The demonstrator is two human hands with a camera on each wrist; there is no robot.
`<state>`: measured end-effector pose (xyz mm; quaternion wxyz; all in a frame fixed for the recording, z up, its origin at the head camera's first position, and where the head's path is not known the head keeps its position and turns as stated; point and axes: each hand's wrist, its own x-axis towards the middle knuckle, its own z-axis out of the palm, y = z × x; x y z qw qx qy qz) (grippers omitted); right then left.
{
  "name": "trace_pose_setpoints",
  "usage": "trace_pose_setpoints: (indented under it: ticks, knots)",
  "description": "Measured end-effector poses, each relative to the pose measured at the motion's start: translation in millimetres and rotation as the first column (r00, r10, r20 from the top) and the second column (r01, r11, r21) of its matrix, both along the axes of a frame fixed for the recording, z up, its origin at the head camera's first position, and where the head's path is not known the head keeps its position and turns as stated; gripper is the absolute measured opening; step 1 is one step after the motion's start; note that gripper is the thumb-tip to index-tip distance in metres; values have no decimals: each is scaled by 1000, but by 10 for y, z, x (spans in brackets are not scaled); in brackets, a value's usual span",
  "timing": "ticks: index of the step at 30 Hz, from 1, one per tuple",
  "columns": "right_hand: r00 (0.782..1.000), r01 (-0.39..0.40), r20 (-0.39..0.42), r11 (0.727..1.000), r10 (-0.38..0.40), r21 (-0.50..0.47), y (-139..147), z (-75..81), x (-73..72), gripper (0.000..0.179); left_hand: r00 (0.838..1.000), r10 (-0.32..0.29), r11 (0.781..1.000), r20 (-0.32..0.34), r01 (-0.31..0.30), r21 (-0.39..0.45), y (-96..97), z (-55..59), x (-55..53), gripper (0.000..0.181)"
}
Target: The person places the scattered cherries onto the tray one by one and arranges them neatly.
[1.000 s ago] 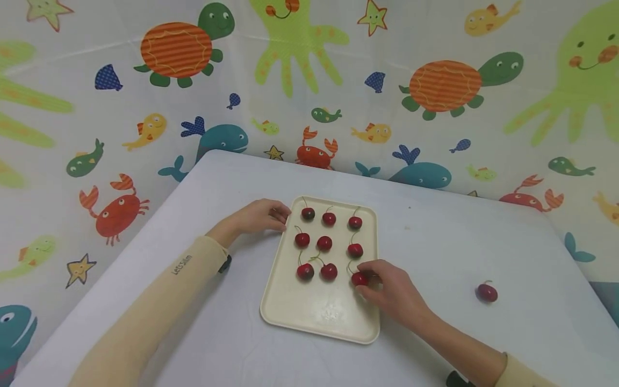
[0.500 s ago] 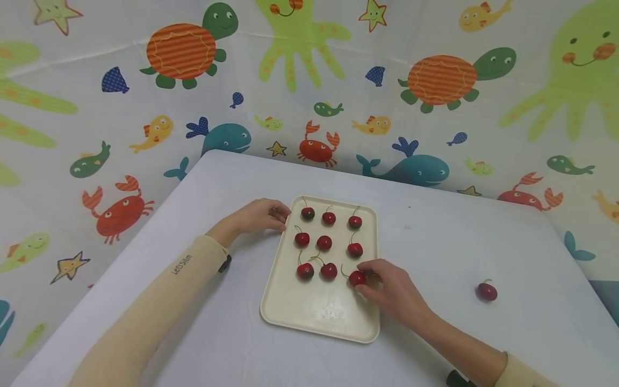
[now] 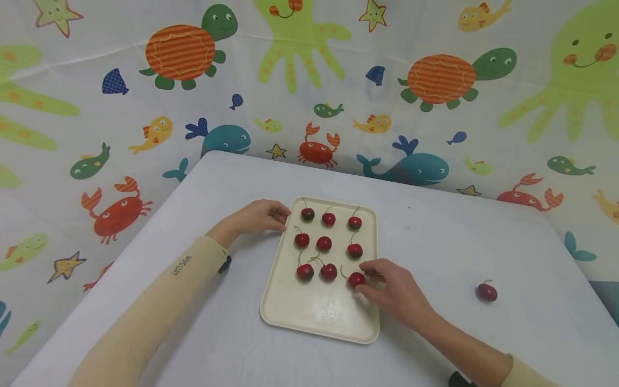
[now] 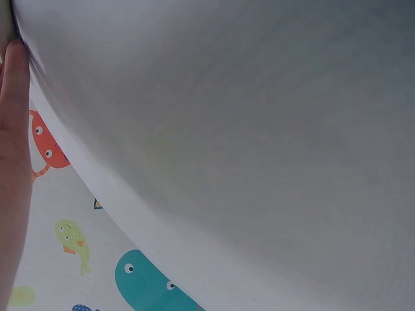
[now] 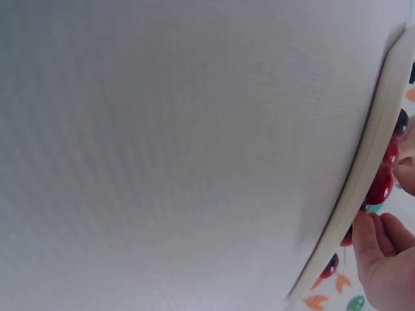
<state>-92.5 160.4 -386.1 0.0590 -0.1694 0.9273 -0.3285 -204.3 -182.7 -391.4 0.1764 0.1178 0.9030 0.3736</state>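
Observation:
A cream tray [image 3: 314, 309] lies on the white table, with several red cherries set out on it in three rows. At its left rim my left hand [image 3: 263, 216] rests with loosely bent fingers, their tips touching the edge. My right hand [image 3: 398, 293] reaches over the right rim, thumb and forefinger parted on either side of the nearest right cherry [image 3: 355, 280]. That cherry sits on the tray, its stem pointing up and left. The right wrist view shows the fingers [image 5: 366, 243] close to a cherry [image 5: 380, 186]; whether they touch it is hard to tell.
A lone cherry [image 3: 487, 292] lies on the white tablecloth [image 3: 435, 242] to the right of the tray. Behind the table hangs a curtain [image 3: 300, 107] printed with sea animals. The left wrist view shows mostly white cloth [image 4: 227, 129].
The cherry by my right hand has shifted slightly left and its stem has turned to the left. My right fingertips have since spread a little. My left hand has stayed put.

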Motion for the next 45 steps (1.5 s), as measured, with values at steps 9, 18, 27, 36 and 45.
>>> trace_pose_setpoints:
  ticks: [9,18,27,36,45]
  knots:
    - [999,-11,-37,1000,12,9,191,59,-62,43,1000,4,1000,-4,-4,3,55,14,15,46]
    - [996,12,-94,1000,-10,13,407,29,-119,41,1000,21,1000,-1,-21,-7,107,1,-2,46]
    - [994,65,-93,997,-62,31,567,103,-170,42,999,37,999,6,-37,-9,159,0,-17,46]
    - [992,108,-77,993,-105,39,788,132,-238,45,999,45,999,0,-45,-6,204,4,-30,45]
    - [990,115,-92,993,-111,39,984,108,-299,42,998,60,998,2,-60,-7,244,9,-32,45]
